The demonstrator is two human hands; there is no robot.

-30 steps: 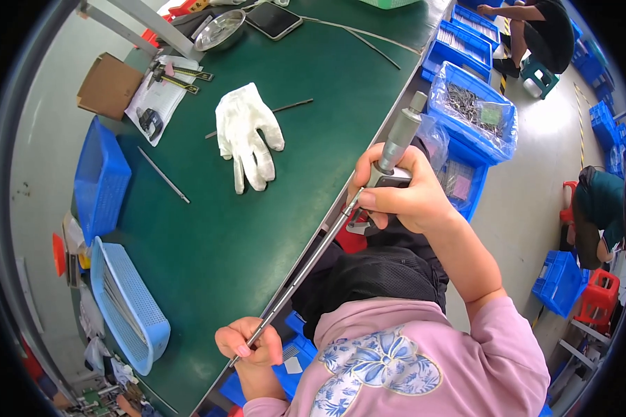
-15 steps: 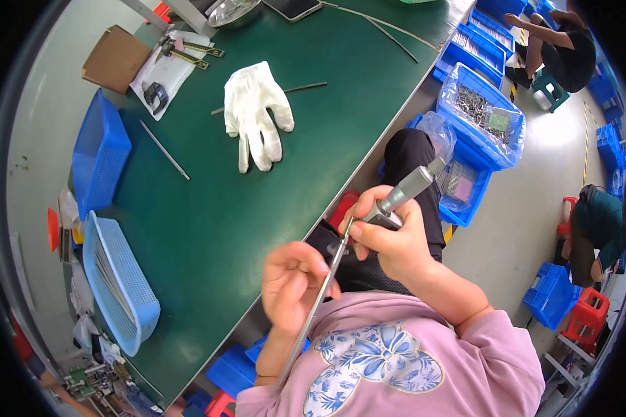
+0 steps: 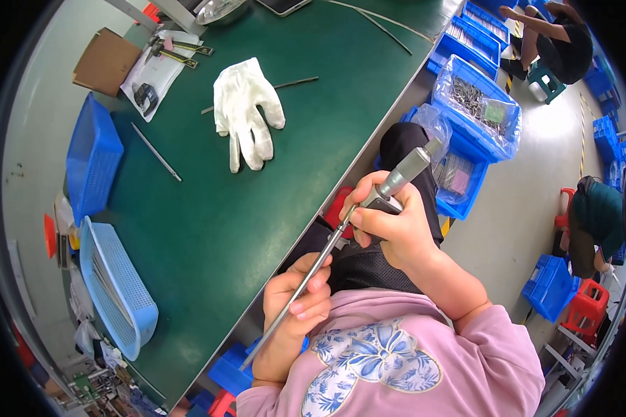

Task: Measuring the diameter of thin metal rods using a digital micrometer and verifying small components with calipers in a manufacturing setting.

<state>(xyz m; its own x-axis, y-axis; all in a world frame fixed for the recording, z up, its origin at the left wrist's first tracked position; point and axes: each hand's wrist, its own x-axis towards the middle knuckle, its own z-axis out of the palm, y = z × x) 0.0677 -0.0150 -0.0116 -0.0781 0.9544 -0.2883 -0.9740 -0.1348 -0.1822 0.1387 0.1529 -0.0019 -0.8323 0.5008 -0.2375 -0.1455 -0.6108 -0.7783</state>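
Observation:
My right hand (image 3: 398,221) is closed round a micrometer (image 3: 408,170), its silver thimble pointing up and to the right. A thin metal rod (image 3: 300,286) slants from the micrometer's measuring end down to the left, across my left hand (image 3: 300,299). My left fingers are curled about the rod's middle, thumb and fingertips against it. The rod's upper tip lies at my right thumb and fingertips; its contact with the micrometer's faces is hidden. Both hands are over my lap, just off the bench edge.
On the green bench (image 3: 202,236) lie a white glove (image 3: 247,111) over one rod, and another rod (image 3: 156,151). Blue baskets (image 3: 122,285) line the left side, one holding rods. Blue bins (image 3: 476,111) of metal parts stand right of my knee. Two people sit farther right.
My left fingers have closed on the rod from a looser, raised pose. The rod's lower end has swung slightly left. My right hand keeps hold of the micrometer.

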